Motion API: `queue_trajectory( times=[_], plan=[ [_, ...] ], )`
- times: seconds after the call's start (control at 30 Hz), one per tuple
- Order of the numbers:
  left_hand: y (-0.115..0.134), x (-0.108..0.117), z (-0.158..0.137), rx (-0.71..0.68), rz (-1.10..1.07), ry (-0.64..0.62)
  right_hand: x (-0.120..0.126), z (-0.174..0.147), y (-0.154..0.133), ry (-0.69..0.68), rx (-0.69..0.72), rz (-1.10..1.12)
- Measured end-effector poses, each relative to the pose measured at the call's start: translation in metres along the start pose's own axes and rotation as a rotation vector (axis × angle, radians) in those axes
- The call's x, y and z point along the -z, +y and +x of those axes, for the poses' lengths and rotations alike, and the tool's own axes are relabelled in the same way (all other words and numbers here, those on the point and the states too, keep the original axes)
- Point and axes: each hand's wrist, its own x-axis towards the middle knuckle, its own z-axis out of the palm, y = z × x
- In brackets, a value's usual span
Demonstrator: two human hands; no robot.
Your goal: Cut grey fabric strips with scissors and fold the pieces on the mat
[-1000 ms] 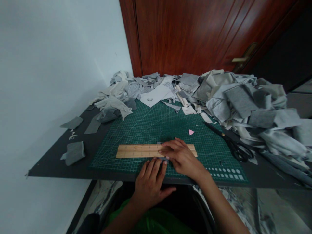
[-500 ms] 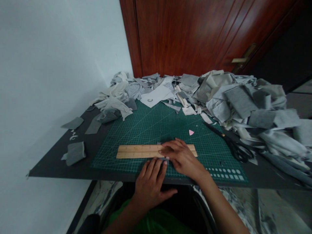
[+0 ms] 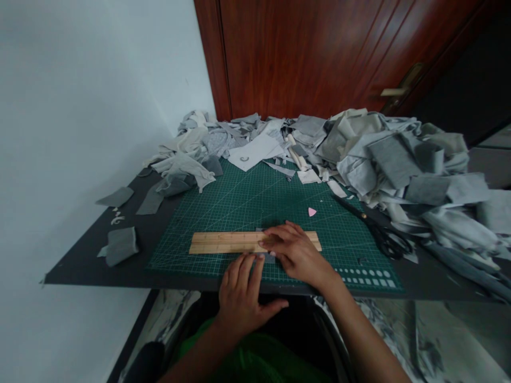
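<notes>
A wooden ruler (image 3: 223, 243) lies sideways across the green cutting mat (image 3: 247, 202), near the table's front edge. My right hand (image 3: 301, 254) holds its right part down, fingers bent over the wood and thumb side at the lower edge. Beneath the ruler lies a small grey fabric piece (image 3: 270, 259), showing at both long edges; the rest of it is covered. My left hand (image 3: 242, 292) is open, its fingers stretched out with the tips at the ruler's lower edge, left of the fabric, and its thumb spread to the right.
Black-handled scissors (image 3: 383, 236) lie at the mat's right side. A pink triangular chalk piece (image 3: 312, 211) sits above the ruler. Grey and white fabric scraps (image 3: 375, 154) are heaped along the back and right. A folded grey cloth (image 3: 122, 246) rests at the left.
My left fingertips have shifted slightly left, uncovering more of the grey fabric. The right hand stays on the ruler. The whole view has moved a little.
</notes>
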Motion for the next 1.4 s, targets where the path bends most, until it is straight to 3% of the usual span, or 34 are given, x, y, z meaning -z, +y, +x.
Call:
queue_trajectory(
  times=[0.13, 0.47, 0.7, 0.8, 0.87, 1.03, 1.2, 1.4],
  plan=[
    [-0.0020, 0.0002, 0.0012, -0.075, -0.003, -0.090, 0.0008, -0.0004, -0.0002, 0.004, -0.005, 0.000],
    [-0.0027, 0.0007, 0.0034, -0.124, 0.026, -0.045, 0.0008, 0.0003, -0.0012, 0.009, -0.014, 0.028],
    [-0.0052, 0.0072, 0.0038, 0.074, -0.179, 0.052, 0.0014, 0.0003, -0.0024, 0.015, -0.012, 0.015],
    [-0.0037, 0.0086, 0.0043, 0.208, -0.187, 0.064, 0.0015, 0.0003, -0.0029, 0.012, -0.011, 0.009],
    [-0.0023, 0.0083, 0.0041, 0.226, -0.156, 0.032, 0.0014, 0.0002, -0.0029, 0.013, -0.009, 0.008],
    [-0.0013, 0.0073, 0.0037, 0.085, -0.123, -0.077, 0.0016, 0.0001, -0.0027, 0.004, -0.016, 0.018],
    [-0.0013, 0.0085, 0.0068, 0.097, -0.116, -0.107, -0.0001, -0.0001, -0.0018, 0.015, -0.013, 0.018],
    [-0.0011, -0.0011, 0.0044, -0.087, 0.044, 0.022, -0.0002, 0.0002, -0.0034, 0.019, -0.019, 0.029]
  ],
)
